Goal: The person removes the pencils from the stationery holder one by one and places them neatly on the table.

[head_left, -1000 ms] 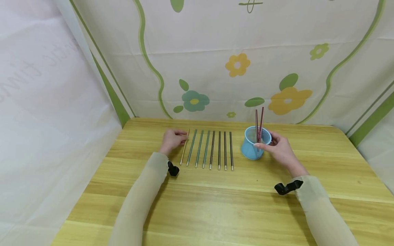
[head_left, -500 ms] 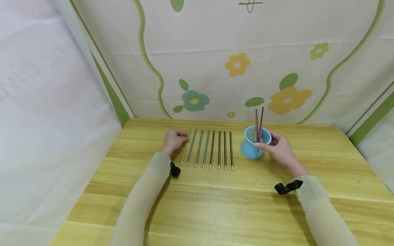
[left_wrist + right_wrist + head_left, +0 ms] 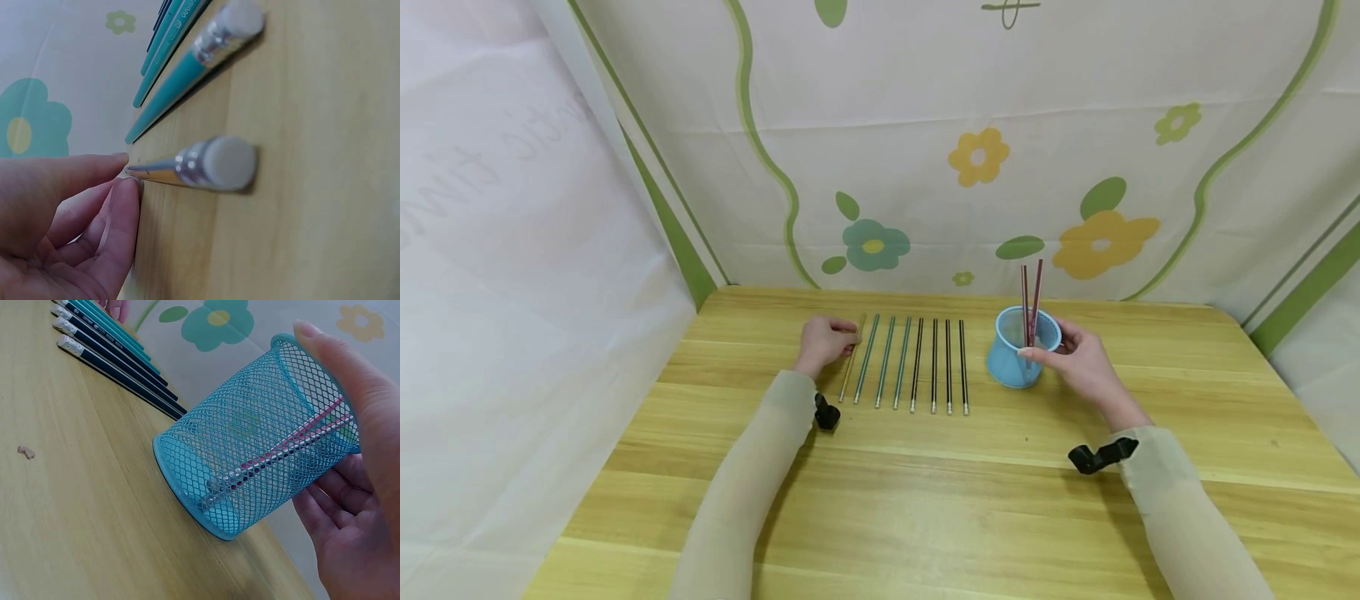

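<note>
My left hand [image 3: 826, 343] pinches a yellow pencil [image 3: 849, 377] near its far end, at the left end of a row of pencils. In the left wrist view the thumb and fingers [image 3: 119, 206] meet at that pencil, whose white eraser [image 3: 230, 164] points toward the camera. Beside it lie several teal pencils [image 3: 886, 362] and several black pencils [image 3: 935, 367], erasers toward me. With my right hand [image 3: 1084, 367] I hold a blue mesh pencil cup [image 3: 1011, 367] by its rim, thumb at the front. Two dark pink pencils [image 3: 1037, 292] stand in the cup.
Everything is on a wooden table [image 3: 910, 508]. A white curtain [image 3: 880, 150] with printed flowers hangs behind its far edge, and another stretch of cloth is at the left. A small brown crumb [image 3: 26, 452] lies on the table near the cup.
My left hand has shifted slightly to the right, and the far end of the yellow pencil moved a little with it. The right hand and the cup stay in place.
</note>
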A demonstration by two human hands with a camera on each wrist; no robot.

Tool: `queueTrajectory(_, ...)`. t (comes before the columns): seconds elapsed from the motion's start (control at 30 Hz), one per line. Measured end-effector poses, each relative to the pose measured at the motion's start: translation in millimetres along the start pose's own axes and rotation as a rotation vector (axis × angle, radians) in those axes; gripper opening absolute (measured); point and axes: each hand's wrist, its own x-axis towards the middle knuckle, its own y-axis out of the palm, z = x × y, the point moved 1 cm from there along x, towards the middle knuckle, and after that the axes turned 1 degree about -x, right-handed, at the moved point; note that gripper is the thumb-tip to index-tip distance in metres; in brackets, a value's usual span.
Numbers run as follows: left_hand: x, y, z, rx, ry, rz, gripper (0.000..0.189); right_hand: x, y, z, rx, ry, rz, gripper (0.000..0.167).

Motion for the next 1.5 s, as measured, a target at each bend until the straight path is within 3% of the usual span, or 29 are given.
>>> queueTrajectory(0.43, -2.9, -3.9, -3.5, -0.041, -0.001, 0.007, 0.025, -0.5, 0, 2, -0.011, 0.003, 0.004, 0.079)
queueTrajectory(0.73, -7.9, -10.6, -15.3, -0.031, 0.067, -0.017, 0.035, 2.1, -1, -4, -0.001, 0.010, 0.014, 0.077)
queueTrajectory(0.93, -9.1, -10.2, -27.1, -0.044, 0.109, 0.003, 0.041, 0.2, -1, -1, -0.006, 0.001, 0.013, 0.076)
queueTrajectory(1.23, -13.9, 4.4, -51.9, -0.055, 0.191, 0.042, 0.039, -0.5, -2, 0, -0.001, 0.003, 0.009, 0.079)
queueTrajectory(1.5, -20.6, 28.0, -75.6, -0.042, 0.243, 0.090, 0.046, -2.0, 0, 3, -0.007, 0.000, 0.011, 0.078)
